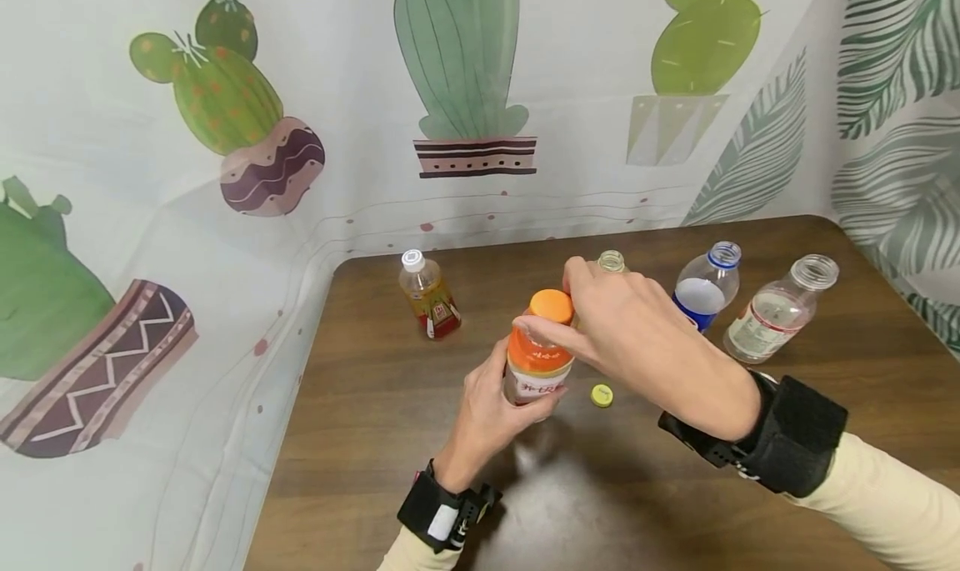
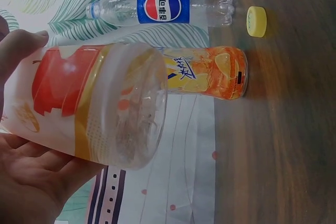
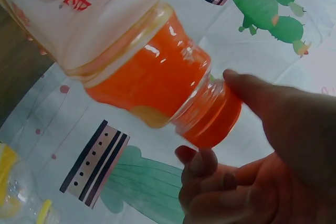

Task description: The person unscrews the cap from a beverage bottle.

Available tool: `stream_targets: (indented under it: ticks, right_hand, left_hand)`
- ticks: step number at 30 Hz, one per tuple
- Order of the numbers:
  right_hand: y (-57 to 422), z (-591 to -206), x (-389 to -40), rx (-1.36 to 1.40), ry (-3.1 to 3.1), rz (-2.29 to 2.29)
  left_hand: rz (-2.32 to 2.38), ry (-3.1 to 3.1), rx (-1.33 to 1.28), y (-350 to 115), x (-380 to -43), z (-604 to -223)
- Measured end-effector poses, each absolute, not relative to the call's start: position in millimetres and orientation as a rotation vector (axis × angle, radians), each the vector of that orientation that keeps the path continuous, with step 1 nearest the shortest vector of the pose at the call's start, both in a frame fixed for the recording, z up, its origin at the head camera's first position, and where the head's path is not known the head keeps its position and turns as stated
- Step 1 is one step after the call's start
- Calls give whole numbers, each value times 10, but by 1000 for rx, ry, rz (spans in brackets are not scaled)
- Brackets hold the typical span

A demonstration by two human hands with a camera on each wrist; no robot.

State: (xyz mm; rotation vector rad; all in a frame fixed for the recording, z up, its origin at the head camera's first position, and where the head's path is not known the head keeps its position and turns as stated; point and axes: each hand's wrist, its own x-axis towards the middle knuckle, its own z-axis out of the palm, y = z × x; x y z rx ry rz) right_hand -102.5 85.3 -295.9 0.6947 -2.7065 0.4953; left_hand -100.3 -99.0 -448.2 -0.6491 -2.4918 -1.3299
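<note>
A bottle (image 1: 540, 361) with an orange upper part and a white label stands upright in my left hand (image 1: 487, 408), whose fingers and thumb wrap round its body. Its clear base shows in the left wrist view, raised off the table. On top sits an orange cap (image 1: 552, 306). My right hand (image 1: 637, 325) pinches this cap from the side; in the right wrist view the thumb lies at one edge and the fingertips at the opposite edge. The cap still covers the bottle's neck.
A loose yellow cap (image 1: 602, 395) lies on the wooden table (image 1: 360, 438). At the left stands a capped tea bottle (image 1: 431, 298). Behind my right hand is an uncapped yellow-and-orange bottle (image 2: 210, 74); right of it stand an uncapped Pepsi bottle (image 1: 708, 283) and a clear bottle (image 1: 776, 313).
</note>
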Motion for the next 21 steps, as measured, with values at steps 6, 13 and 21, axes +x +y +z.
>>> stream_targets:
  ticks: [6,13,21]
  right_hand:
    - [836,-3004,-1057,713,-2681,562]
    - [882,-3140,-1138,834,-2510,648]
    - [915,-3278,-1182,972,-2428,728]
  left_hand:
    - [-1314,-2485,-660,-989,-1024,-4495]
    - [-1264,-2455,-714,-1021,-1048,-4470]
    - [-1290,-2504,-740,-1098,-1023,-4497]
